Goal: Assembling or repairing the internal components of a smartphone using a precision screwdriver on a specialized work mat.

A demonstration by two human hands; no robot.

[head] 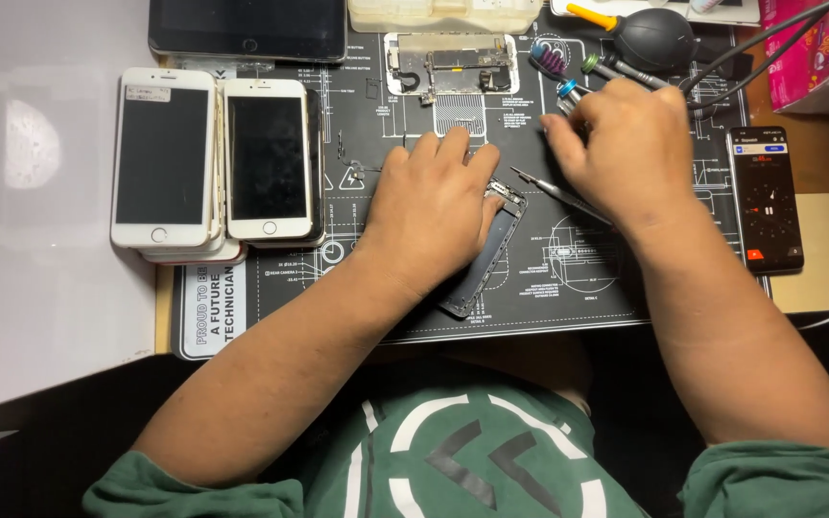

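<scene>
The phone frame is pinned flat on the mat by the left hand, fingers spread over it. At 2 o'clock, the right hand is curled; tweezers jut from under it. At 9 o'clock, stacked phones are seen.

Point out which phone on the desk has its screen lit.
The black phone at the right edge, beside the right hand; the two white phones at left are dark.

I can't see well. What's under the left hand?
Under the left hand lies a dark opened phone on the black mat. Only its right edge and lower end show; the palm covers the rest.
</scene>
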